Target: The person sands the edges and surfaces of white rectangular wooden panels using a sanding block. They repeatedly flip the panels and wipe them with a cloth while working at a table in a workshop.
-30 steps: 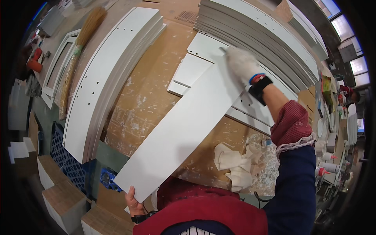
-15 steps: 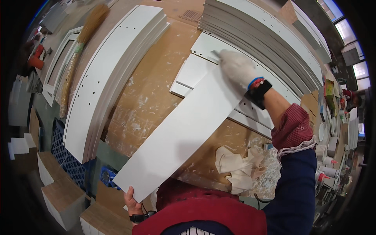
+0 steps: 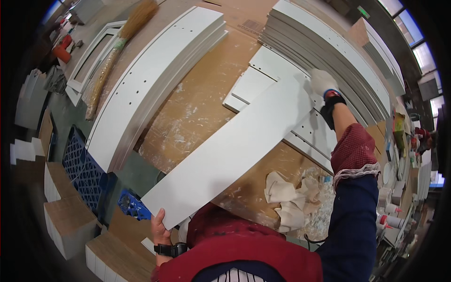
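Observation:
A long white board (image 3: 225,150) slants across the view from near left to far right. My bare left hand (image 3: 160,226) grips its near end, thumb along the edge. At the far right corner of the board, my right hand (image 3: 324,82) in a white glove is closed; what its fingers hold is hidden. Beneath that far end lie white panels with drilled holes (image 3: 265,61) and a smaller white panel with a groove (image 3: 244,88).
Stacks of white boards stand at the left (image 3: 155,66) and far right (image 3: 324,33). The cardboard-covered table (image 3: 197,108) is spotted with white. Crumpled cloths (image 3: 284,197) lie on its near right. A broom (image 3: 112,61), a blue crate (image 3: 82,164) and brown-topped boxes (image 3: 77,221) are at the left.
My right hand has swept right across the board's far end to its right corner; the grey flat tool seen at its fingers is now out of sight. My left hand keeps its grip.

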`<action>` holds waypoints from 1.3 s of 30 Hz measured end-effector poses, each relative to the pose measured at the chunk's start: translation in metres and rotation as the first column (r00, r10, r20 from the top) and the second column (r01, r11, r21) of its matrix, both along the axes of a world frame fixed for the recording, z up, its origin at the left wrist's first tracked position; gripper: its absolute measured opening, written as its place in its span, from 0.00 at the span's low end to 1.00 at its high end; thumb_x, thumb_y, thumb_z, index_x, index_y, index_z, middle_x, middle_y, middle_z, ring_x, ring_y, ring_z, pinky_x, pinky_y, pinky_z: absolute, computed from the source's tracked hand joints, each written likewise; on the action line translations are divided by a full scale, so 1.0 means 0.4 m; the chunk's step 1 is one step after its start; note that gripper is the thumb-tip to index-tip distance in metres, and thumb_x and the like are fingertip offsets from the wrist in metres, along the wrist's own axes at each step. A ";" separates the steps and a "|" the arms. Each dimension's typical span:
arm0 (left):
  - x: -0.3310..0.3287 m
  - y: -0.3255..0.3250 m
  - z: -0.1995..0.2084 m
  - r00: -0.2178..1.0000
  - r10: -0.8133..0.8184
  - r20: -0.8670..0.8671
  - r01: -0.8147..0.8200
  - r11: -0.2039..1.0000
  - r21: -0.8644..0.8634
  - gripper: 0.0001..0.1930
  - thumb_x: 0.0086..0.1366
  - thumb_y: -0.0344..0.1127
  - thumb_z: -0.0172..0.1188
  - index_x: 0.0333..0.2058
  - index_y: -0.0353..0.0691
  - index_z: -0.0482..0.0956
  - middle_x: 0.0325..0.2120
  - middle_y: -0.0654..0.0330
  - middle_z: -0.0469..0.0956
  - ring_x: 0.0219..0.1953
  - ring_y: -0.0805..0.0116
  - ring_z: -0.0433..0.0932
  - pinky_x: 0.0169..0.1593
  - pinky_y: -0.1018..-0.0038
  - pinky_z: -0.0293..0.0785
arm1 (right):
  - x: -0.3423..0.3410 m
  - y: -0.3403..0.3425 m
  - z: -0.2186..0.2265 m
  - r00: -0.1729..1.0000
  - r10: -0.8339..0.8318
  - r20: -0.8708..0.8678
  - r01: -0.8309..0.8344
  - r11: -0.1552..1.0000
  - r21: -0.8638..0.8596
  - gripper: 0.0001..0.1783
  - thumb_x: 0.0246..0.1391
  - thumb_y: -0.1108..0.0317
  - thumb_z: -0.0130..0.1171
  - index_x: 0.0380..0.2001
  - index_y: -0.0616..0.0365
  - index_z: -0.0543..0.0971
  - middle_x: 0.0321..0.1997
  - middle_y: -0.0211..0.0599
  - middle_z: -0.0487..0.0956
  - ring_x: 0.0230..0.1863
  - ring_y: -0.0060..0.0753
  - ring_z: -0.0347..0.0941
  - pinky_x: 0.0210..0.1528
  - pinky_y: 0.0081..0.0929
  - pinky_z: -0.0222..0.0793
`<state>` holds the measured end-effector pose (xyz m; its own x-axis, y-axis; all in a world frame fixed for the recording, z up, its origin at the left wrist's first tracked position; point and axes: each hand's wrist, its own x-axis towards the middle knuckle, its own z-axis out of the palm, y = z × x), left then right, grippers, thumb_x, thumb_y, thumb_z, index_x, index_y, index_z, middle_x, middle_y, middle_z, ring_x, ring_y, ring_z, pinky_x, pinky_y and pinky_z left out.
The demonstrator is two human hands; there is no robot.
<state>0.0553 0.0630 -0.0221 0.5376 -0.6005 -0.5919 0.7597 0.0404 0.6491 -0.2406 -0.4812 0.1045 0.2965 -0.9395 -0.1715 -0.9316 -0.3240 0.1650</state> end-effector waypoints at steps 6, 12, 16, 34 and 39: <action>-0.011 -0.053 0.043 0.990 -0.141 0.025 0.141 0.990 -0.002 0.24 0.58 0.31 0.56 0.53 0.30 0.64 0.45 0.53 0.73 0.45 0.62 0.74 0.50 0.66 0.71 | -0.036 0.044 -0.015 0.940 0.184 0.288 -0.127 0.970 -0.207 0.15 0.55 0.58 0.45 0.40 0.53 0.72 0.40 0.53 0.76 0.44 0.59 0.70 0.44 0.49 0.65; -0.057 -0.151 0.097 0.944 -0.323 -0.066 0.313 0.941 -0.130 0.28 0.57 0.32 0.59 0.55 0.33 0.61 0.48 0.53 0.71 0.49 0.63 0.73 0.52 0.68 0.71 | 0.028 0.129 -0.026 0.988 0.131 0.077 -0.121 0.986 -0.117 0.14 0.59 0.58 0.41 0.38 0.57 0.68 0.35 0.53 0.75 0.39 0.58 0.71 0.38 0.48 0.66; -0.113 -0.192 0.080 0.931 -0.339 -0.137 0.290 0.912 -0.291 0.29 0.57 0.31 0.58 0.56 0.33 0.60 0.51 0.53 0.69 0.52 0.62 0.70 0.55 0.68 0.68 | 0.083 0.201 -0.047 0.986 0.166 0.016 -0.161 0.973 -0.166 0.12 0.59 0.58 0.42 0.37 0.54 0.68 0.36 0.51 0.76 0.39 0.57 0.72 0.38 0.49 0.67; -0.167 -0.171 -0.055 0.826 -0.375 -0.420 -0.046 0.699 -0.714 0.27 0.56 0.33 0.62 0.54 0.41 0.64 0.50 0.61 0.70 0.52 0.66 0.70 0.53 0.66 0.70 | 0.556 0.955 -0.091 0.211 0.908 0.363 -0.973 0.231 -0.012 0.05 0.46 0.71 0.51 0.29 0.56 0.70 0.27 0.40 0.73 0.27 0.42 0.76 0.23 0.34 0.71; -0.153 -0.193 -0.003 0.928 -0.342 -0.146 0.211 0.808 -0.550 0.23 0.56 0.30 0.62 0.50 0.36 0.68 0.45 0.56 0.73 0.48 0.65 0.73 0.52 0.66 0.71 | 0.466 0.839 -0.055 0.471 0.640 0.607 -0.791 0.611 -0.031 0.10 0.51 0.67 0.51 0.38 0.54 0.73 0.31 0.47 0.76 0.32 0.48 0.74 0.34 0.41 0.69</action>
